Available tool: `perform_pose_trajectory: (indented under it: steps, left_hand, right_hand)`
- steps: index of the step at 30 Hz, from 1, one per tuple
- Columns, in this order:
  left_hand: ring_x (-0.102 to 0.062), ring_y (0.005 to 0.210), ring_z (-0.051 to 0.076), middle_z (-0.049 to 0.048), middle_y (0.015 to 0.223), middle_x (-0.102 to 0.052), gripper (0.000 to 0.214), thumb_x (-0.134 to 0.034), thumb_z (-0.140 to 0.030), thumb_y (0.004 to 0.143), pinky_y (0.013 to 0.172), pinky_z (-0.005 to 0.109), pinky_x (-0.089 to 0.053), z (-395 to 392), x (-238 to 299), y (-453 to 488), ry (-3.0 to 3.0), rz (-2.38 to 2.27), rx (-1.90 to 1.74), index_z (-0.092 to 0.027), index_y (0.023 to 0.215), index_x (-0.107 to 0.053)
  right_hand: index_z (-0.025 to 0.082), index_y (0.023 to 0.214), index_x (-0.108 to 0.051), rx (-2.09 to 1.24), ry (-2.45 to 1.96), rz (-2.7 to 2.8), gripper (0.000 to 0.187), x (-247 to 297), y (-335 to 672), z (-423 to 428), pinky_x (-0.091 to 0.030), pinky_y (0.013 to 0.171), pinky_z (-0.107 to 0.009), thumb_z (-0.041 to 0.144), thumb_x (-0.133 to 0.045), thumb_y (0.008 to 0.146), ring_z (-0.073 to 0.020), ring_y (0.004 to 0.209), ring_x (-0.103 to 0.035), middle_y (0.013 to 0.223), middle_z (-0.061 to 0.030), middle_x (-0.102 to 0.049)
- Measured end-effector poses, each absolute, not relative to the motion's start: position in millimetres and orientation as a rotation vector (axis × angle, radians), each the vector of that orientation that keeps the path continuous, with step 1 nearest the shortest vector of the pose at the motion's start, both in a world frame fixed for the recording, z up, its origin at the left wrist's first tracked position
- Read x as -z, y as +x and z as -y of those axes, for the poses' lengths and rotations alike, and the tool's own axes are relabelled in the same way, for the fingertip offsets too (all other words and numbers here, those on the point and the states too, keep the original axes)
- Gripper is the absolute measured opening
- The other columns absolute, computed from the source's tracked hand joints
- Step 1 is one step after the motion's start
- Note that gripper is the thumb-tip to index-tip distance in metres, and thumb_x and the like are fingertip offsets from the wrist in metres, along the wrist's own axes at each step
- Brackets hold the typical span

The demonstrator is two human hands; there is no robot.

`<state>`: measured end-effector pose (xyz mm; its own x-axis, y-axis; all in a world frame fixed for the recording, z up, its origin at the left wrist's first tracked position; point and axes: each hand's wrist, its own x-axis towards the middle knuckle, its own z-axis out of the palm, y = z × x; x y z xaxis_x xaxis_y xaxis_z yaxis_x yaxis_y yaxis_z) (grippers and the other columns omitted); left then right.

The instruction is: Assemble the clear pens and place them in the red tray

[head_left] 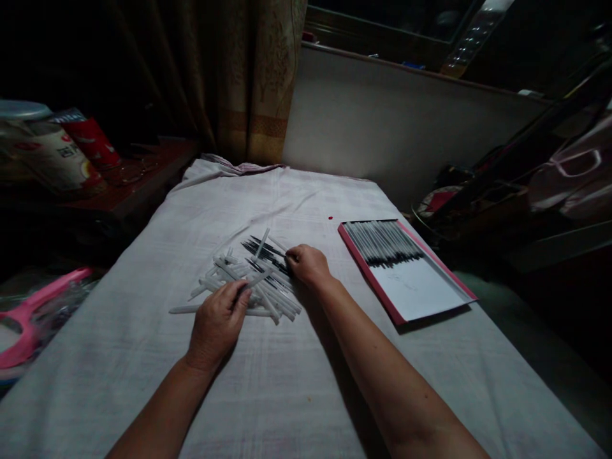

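In the head view, a row of black-ended tubes [382, 241] is held in the pink-edged box [425, 290]. Left of the box, a pale tube [259, 278] is grasped by the left hand [218, 324]; black refills [272, 254] are reached by the right hand [307, 262], whose grip cannot be told.

Dim rm, upper corners v. dark; light best around the fingers [242, 299]. Straight beyond them, patterned curtain [273, 70]; beyond & R, pale wall [354, 108] w/ ledge [354, 53] on top, dk window [382, 19] above. Well L of fingers, dk reddish side table [167, 159].
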<state>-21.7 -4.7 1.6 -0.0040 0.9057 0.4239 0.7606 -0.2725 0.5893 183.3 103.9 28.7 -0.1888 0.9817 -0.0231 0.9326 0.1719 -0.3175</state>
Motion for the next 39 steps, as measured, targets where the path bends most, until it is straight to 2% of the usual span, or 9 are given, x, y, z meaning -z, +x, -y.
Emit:
perform_pose_trajectory:
  steps: [4, 9, 12, 15, 19, 23, 27, 31, 39]
  left_hand:
    - [-0.071, 0.092, 0.025, 0.0073, 0.100, -0.077, 0.032, -0.048, -0.043, 0.094, 0.081, 0.033, -0.052, 3.2, -0.9, -20.8, 2.013, -1.792, -1.139, -0.021, 0.103, -0.069]
    - [-0.071, 0.091, 0.025, 0.0066, 0.098, -0.077, 0.031, -0.048, -0.044, 0.094, 0.082, 0.034, -0.052, 3.3, -0.7, -20.0, 2.021, -1.791, -1.130, -0.023, 0.102, -0.070]
    - [-0.071, 0.091, 0.025, 0.0068, 0.098, -0.077, 0.032, -0.048, -0.044, 0.094, 0.082, 0.033, -0.052, 3.8, -0.4, -20.3, 2.051, -1.785, -1.120, -0.022, 0.104, -0.070]
    - [-0.071, 0.090, 0.024, 0.0065, 0.098, -0.077, 0.033, -0.047, -0.045, 0.095, 0.082, 0.033, -0.051, 3.9, 0.6, -21.2, 2.071, -1.795, -1.114, -0.023, 0.104, -0.070]
    - [-0.070, 0.090, 0.024, 0.0069, 0.097, -0.077, 0.034, -0.046, -0.044, 0.096, 0.082, 0.034, -0.051, 2.9, 2.1, -22.8, 2.119, -1.790, -1.126, -0.022, 0.105, -0.070]
    - [-0.069, 0.093, 0.026, 0.0085, 0.099, -0.076, 0.034, -0.046, -0.040, 0.097, 0.084, 0.037, -0.050, 0.7, 4.1, -25.2, 2.194, -1.755, -1.178, -0.020, 0.108, -0.071]
    - [-0.068, 0.096, 0.026, 0.0076, 0.102, -0.076, 0.033, -0.046, -0.038, 0.097, 0.087, 0.039, -0.049, -0.9, 6.0, -27.0, 2.197, -1.780, -1.167, -0.022, 0.110, -0.071]
    - [-0.067, 0.096, 0.026, 0.0068, 0.101, -0.076, 0.033, -0.045, -0.040, 0.097, 0.087, 0.039, -0.049, -1.9, 7.6, -28.2, 2.184, -1.802, -1.131, -0.024, 0.110, -0.071]
    - [-0.067, 0.094, 0.026, 0.0072, 0.100, -0.075, 0.032, -0.047, -0.040, 0.097, 0.086, 0.039, -0.048, -1.4, 7.4, -29.0, 2.255, -1.752, -1.161, -0.023, 0.109, -0.071]
  right_hand:
    - [0.027, 0.108, -0.077, -0.335, -2.009, 2.392, 0.030, -47.7, 178.3, -113.0, -0.050, 0.078, -0.030, 0.032, -0.054, 0.088, -0.0250, 0.102, -0.069, 0.109, -0.0092, -0.076]
    - [0.018, 0.104, -0.078, -0.402, -2.096, 2.522, 0.029, -65.1, 167.0, -117.6, -0.052, 0.077, -0.031, 0.024, -0.062, 0.081, -0.0282, 0.102, -0.070, 0.109, -0.0158, -0.076]
    - [0.016, 0.105, -0.077, -0.399, -2.115, 2.516, 0.029, -70.1, 163.0, -115.5, -0.052, 0.077, -0.031, 0.021, -0.064, 0.080, -0.0285, 0.102, -0.070, 0.109, -0.0172, -0.075]
    - [0.019, 0.104, -0.078, -0.368, -2.131, 2.477, 0.028, -70.8, 171.7, -108.3, -0.051, 0.078, -0.031, 0.022, -0.061, 0.082, -0.0278, 0.103, -0.070, 0.110, -0.0153, -0.075]
    - [0.023, 0.098, -0.077, -0.381, -1.991, 2.227, 0.025, -60.5, 202.9, -92.5, -0.049, 0.078, -0.032, 0.027, -0.056, 0.085, -0.0252, 0.095, -0.070, 0.101, -0.0100, -0.077]
    - [0.020, 0.085, -0.074, -0.748, -1.647, 1.693, 0.019, -45.7, 236.7, -78.8, -0.049, 0.073, -0.029, 0.029, -0.059, 0.077, -0.0186, 0.080, -0.066, 0.087, -0.0051, -0.076]
    - [0.018, 0.072, -0.070, -1.093, -1.345, 1.361, 0.023, -48.3, 255.8, -72.3, -0.043, 0.058, -0.027, 0.038, -0.073, 0.062, -0.0132, 0.061, -0.053, 0.070, -0.0020, -0.067]
    - [0.018, 0.068, -0.068, -1.216, -1.257, 1.369, 0.021, -62.8, 257.9, -68.8, -0.038, 0.054, -0.025, 0.037, -0.075, 0.060, -0.0103, 0.057, -0.046, 0.063, 0.0010, -0.061]
    - [0.018, 0.067, -0.067, -1.248, -1.283, 1.499, 0.016, -65.2, 244.8, -66.3, -0.040, 0.059, -0.026, 0.033, -0.071, 0.063, -0.0105, 0.059, -0.048, 0.063, 0.0021, -0.060]
